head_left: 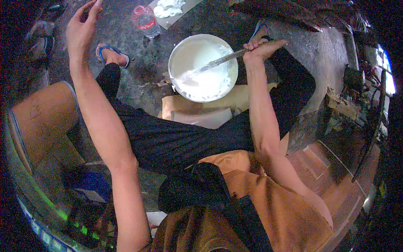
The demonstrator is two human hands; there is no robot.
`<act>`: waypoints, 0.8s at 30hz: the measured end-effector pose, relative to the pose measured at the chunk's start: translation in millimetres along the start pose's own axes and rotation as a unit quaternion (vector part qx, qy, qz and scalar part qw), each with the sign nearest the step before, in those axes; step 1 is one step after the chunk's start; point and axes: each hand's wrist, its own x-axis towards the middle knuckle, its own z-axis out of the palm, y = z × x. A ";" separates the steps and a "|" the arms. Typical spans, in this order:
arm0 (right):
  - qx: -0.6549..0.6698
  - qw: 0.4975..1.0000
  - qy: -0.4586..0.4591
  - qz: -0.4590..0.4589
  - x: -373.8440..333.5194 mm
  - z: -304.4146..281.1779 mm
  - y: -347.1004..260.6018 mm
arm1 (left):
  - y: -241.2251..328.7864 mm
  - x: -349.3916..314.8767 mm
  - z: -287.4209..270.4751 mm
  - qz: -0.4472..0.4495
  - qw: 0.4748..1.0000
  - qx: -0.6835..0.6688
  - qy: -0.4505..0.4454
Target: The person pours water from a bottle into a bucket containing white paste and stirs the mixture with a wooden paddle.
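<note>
My right hand (261,50) is wrapped round the upper end of a stirring stick (222,60), a long, flat, stained piece. Its lower end, coated white, slants down to the left into a round bucket (172,63) of thick white paste (208,82). White smears mark the bucket's inner wall. Raised at the far left, apart from the bucket, is my left hand (84,27). Its fingers are spread with a gap between them, and nothing shows in them; the fingertips reach the picture's upper edge.
Beyond the bucket stand a clear plastic bottle (146,22) with a red label and a board (184,10) bearing a white lump (169,7). Cardboard (201,115) lies between bucket and legs. A brown cardboard box (46,113) is at left; wood pieces (342,105) are at right.
</note>
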 end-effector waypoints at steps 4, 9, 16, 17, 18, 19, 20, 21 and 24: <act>-0.020 0.998 -0.053 -0.014 4.2 -1.2 -1.6 | 2.3 -4.2 -0.5 -0.016 1.000 -0.027 -0.003; -0.012 0.999 -0.037 -0.006 0.8 -0.9 5.4 | 2.6 -4.7 -0.6 0.004 1.000 0.004 0.009; -0.037 0.999 -0.027 0.022 1.8 3.2 -8.1 | 8.9 -6.9 0.3 -0.017 1.000 -0.008 0.005; -0.037 0.999 -0.028 0.023 5.0 1.5 -9.7 | 7.5 -6.9 -0.3 -0.013 1.000 -0.012 0.006; -0.042 0.996 -0.071 0.023 10.4 -0.5 -12.9 | 6.6 -7.1 -0.9 -0.010 1.000 -0.016 0.008; -0.046 0.992 -0.114 0.021 15.3 -2.1 -17.2 | 7.2 -7.5 -0.3 -0.010 1.000 -0.017 0.007; -0.046 0.992 -0.113 0.021 20.5 -2.9 -21.4 | 8.1 -8.3 0.2 -0.011 1.000 -0.021 0.004; -0.052 0.988 -0.141 0.020 26.1 -3.3 -26.1 | 9.1 -8.9 1.0 -0.011 1.000 -0.026 0.001; -0.047 0.986 -0.152 0.044 28.1 0.8 -39.3 | 10.6 -9.8 1.7 -0.022 1.000 -0.020 -0.004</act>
